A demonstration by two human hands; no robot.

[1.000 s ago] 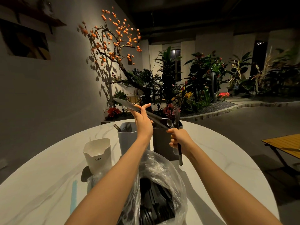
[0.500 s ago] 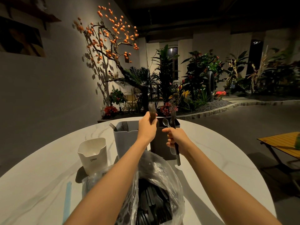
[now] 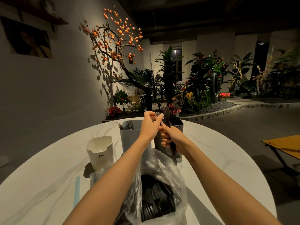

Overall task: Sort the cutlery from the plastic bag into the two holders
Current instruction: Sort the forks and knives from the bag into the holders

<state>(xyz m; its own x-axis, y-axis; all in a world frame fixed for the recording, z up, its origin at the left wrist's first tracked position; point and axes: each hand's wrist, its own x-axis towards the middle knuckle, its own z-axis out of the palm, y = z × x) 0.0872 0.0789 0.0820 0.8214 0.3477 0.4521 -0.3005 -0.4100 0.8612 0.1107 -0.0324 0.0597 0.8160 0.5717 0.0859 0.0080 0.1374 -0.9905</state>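
Round white marble table [image 3: 211,159]. Clear plastic bag [image 3: 162,179] at near edge, dark cutlery [image 3: 155,200] inside. Behind it: grey holder [image 3: 129,137] with forks, dark holder [image 3: 177,125] to its right. White cup [image 3: 99,151] at left. Right hand [image 3: 172,138] grips dark fork [image 3: 166,114] upright; left hand [image 3: 151,125] pinches spoon [image 3: 157,114] beside it. Hands touching, above the holders

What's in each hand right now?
Left hand: pinching the small clear plastic spoon.
Right hand: gripping the dark plastic fork and the spoon's handle.
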